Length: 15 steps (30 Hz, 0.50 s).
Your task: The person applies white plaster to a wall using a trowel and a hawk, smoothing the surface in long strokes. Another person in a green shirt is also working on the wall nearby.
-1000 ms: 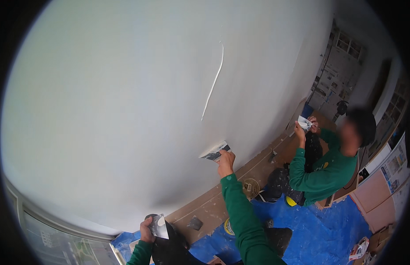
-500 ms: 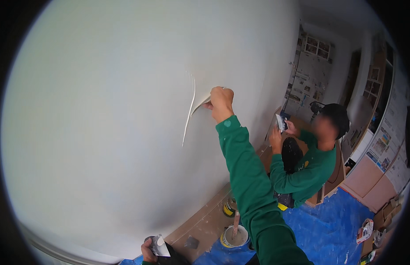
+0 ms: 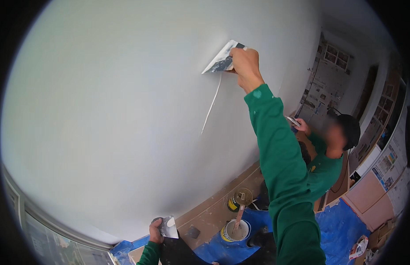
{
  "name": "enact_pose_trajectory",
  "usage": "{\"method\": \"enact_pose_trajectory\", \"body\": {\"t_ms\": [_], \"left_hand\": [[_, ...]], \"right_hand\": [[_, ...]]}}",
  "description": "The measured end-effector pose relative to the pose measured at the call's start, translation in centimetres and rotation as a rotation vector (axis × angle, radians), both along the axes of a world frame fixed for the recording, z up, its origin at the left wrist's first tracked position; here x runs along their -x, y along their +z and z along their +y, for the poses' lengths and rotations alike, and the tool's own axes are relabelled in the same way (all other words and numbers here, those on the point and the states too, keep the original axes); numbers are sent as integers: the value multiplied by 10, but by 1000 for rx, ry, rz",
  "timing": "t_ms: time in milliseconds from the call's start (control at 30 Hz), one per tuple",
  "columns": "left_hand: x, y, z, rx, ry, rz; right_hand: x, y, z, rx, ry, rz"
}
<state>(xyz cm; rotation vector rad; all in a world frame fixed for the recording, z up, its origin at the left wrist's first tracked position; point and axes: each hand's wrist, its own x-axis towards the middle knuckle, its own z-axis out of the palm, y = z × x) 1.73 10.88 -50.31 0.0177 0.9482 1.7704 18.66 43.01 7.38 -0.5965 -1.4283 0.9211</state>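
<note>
My right hand [image 3: 247, 64] grips a broad putty knife [image 3: 223, 58] smeared with white filler. One corner of its blade meets, or nearly meets, the pale wall [image 3: 116, 106]. Below the blade, a thin raised line of white filler [image 3: 210, 110] runs slanting down the wall. Low down by the wall's foot, my left hand [image 3: 155, 230] is closed on a second metal putty knife [image 3: 169, 227] carrying a white dab of filler. That knife's handle is mostly hidden in my fingers.
A bucket of filler [image 3: 224, 235] with a wooden stick [image 3: 239, 215] stands on blue sheeting [image 3: 337, 225], beside a lidded tin [image 3: 233, 204]. A co-worker [image 3: 326, 176] in green crouches close to my right arm, holding a tool. Lower left is a window frame [image 3: 50, 232].
My right hand has moved up along the wall, turning the putty knife so its blade face shows. The filler line's upper part is gone or covered. The view has shifted, showing more of my left arm.
</note>
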Motion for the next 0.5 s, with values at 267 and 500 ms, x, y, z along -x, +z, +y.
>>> {"method": "enact_pose_trajectory", "body": {"t_ms": [267, 500], "left_hand": [[12, -16, 7, -24, 39, -102], [-49, 101, 80, -90, -20, -8]], "right_hand": [[-128, -326, -101, 375, -148, 420], [-150, -349, -172, 448, -143, 463]]}}
